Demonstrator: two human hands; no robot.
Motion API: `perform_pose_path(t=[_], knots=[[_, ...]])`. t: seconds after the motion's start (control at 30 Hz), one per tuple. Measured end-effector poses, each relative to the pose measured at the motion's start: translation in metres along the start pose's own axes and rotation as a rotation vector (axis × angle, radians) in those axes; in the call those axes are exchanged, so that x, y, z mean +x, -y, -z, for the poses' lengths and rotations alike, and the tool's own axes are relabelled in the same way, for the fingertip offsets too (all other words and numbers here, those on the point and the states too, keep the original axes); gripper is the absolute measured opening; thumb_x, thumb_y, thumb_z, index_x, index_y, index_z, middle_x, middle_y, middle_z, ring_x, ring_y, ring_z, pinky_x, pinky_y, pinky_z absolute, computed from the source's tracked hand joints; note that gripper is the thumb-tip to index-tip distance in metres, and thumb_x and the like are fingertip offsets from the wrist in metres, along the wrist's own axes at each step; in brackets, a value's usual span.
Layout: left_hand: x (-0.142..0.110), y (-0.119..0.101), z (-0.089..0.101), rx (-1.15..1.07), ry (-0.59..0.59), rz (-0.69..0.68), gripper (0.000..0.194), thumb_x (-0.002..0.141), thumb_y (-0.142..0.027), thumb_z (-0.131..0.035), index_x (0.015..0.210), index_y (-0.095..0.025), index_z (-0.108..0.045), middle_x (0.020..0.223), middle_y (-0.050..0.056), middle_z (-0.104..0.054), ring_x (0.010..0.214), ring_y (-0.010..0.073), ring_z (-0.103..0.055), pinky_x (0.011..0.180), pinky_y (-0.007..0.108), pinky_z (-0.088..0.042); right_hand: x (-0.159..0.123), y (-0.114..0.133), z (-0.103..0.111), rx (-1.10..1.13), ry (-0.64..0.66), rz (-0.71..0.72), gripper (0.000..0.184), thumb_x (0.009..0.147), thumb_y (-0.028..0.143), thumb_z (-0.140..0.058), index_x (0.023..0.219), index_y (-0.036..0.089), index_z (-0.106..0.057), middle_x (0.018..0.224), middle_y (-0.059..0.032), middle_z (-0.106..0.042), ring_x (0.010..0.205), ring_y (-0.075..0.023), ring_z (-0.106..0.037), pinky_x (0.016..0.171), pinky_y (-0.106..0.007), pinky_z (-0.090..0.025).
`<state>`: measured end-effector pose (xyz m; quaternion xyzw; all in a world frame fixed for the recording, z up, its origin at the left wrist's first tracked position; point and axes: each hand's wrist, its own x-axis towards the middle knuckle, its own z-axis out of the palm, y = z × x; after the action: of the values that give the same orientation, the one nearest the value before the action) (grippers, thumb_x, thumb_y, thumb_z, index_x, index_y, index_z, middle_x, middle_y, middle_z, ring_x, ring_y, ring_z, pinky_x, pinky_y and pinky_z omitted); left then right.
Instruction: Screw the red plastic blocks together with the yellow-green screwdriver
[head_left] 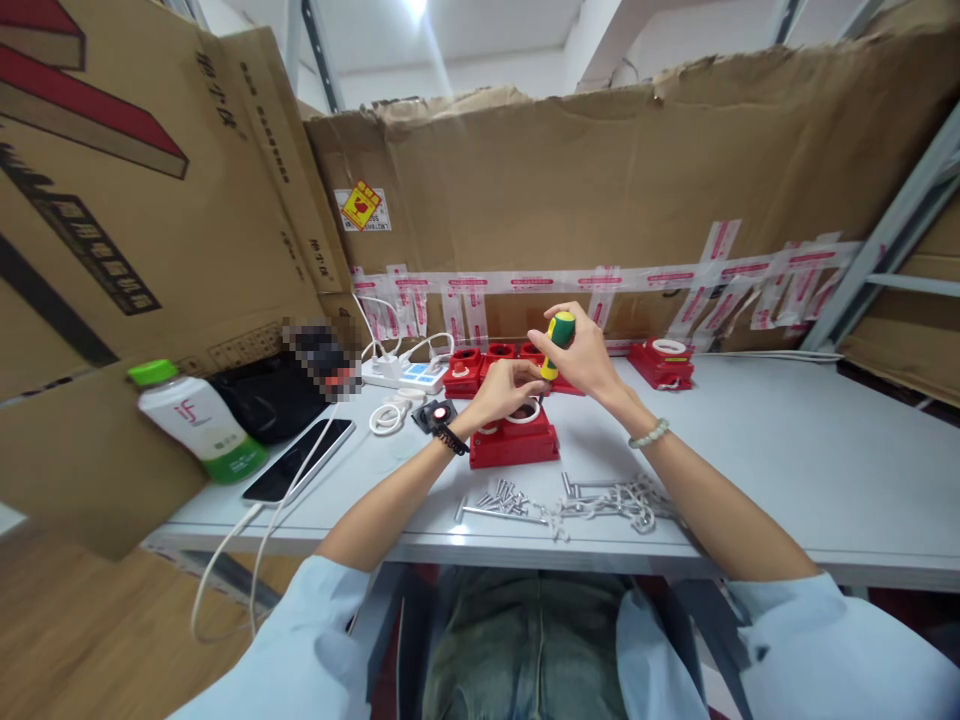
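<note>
My right hand (pixel 585 352) is closed around the yellow and green handle of a screwdriver (pixel 559 332), which points down and leans slightly. Just under it is a red box-shaped unit (pixel 516 449) with white rings (pixel 534 411) on top. My left hand (pixel 504 390) lies over that unit's back part, its fingertips pinched together beside the screwdriver's lower end. Whatever those fingers hold is hidden, as is the screwdriver's tip. Nearer to me are a pile of small screws (pixel 502 497) and several metal rods tangled with white cords (pixel 637 503).
More red units (pixel 463 374) stand in a row behind my hands, and another red unit (pixel 661 365) sits at right. On the left are a white power strip (pixel 409 375), a coiled cable (pixel 387 418), a phone (pixel 300 462) and a bottle (pixel 199 420). Cardboard (pixel 525 190) walls the back.
</note>
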<state>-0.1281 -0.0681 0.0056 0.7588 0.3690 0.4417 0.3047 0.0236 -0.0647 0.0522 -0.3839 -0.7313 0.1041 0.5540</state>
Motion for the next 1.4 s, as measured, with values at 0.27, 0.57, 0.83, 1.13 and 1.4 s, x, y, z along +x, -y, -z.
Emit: perform_pose_path(t=[0.27,0.57,0.83,1.13,1.4], knots=[[-0.001,-0.001,-0.003,0.089,-0.087,-0.034,0.015,0.073,-0.024,-0.072,0.077,-0.012,-0.063,0.066,0.003,-0.068,0.061,0.0134,-0.063,0.061,0.023,-0.047,-0.001,-0.002,-0.001,-0.02,0.05,-0.024,0.039,0.075,0.046,-0.064,0.1,0.021,-0.047,0.077,0.0003,-0.057,0.067,-0.0179,-0.054,0.068,-0.033,-0.043],[0.001,0.003,-0.002,0.099,0.076,-0.072,0.018,0.079,-0.028,-0.065,0.075,-0.01,-0.065,0.072,0.005,-0.069,0.067,0.0158,-0.062,0.061,0.024,-0.045,-0.002,0.001,-0.004,-0.011,0.072,0.006,0.038,0.075,0.047,-0.066,0.098,0.022,-0.047,0.075,0.0017,-0.056,0.065,-0.017,-0.054,0.065,-0.032,-0.043],[0.0,-0.001,0.0,0.14,0.035,-0.118,0.016,0.079,-0.028,-0.064,0.082,-0.012,-0.065,0.082,0.006,-0.071,0.073,0.0163,-0.064,0.066,0.024,-0.046,-0.004,0.007,-0.004,-0.011,0.057,0.036,0.031,0.079,0.045,-0.063,0.096,0.022,-0.051,0.073,0.0015,-0.057,0.063,-0.0161,-0.053,0.064,-0.031,-0.043],[0.002,0.005,-0.001,0.199,-0.096,-0.096,0.025,0.072,-0.033,-0.074,0.077,-0.012,-0.06,0.072,0.003,-0.066,0.064,0.0145,-0.059,0.059,0.024,-0.044,-0.005,0.002,-0.006,-0.066,0.1,0.02,0.034,0.078,0.044,-0.065,0.101,0.022,-0.051,0.074,0.0013,-0.059,0.064,-0.017,-0.054,0.064,-0.031,-0.042],[-0.003,-0.012,0.007,0.15,-0.005,-0.162,0.033,0.081,-0.04,-0.068,0.099,-0.013,-0.063,0.097,0.012,-0.071,0.089,0.0205,-0.067,0.081,0.032,-0.051,-0.005,0.011,0.0,-0.035,-0.039,0.131,0.02,0.086,0.04,-0.057,0.082,0.023,-0.048,0.068,0.0021,-0.056,0.058,-0.0131,-0.051,0.062,-0.029,-0.041]])
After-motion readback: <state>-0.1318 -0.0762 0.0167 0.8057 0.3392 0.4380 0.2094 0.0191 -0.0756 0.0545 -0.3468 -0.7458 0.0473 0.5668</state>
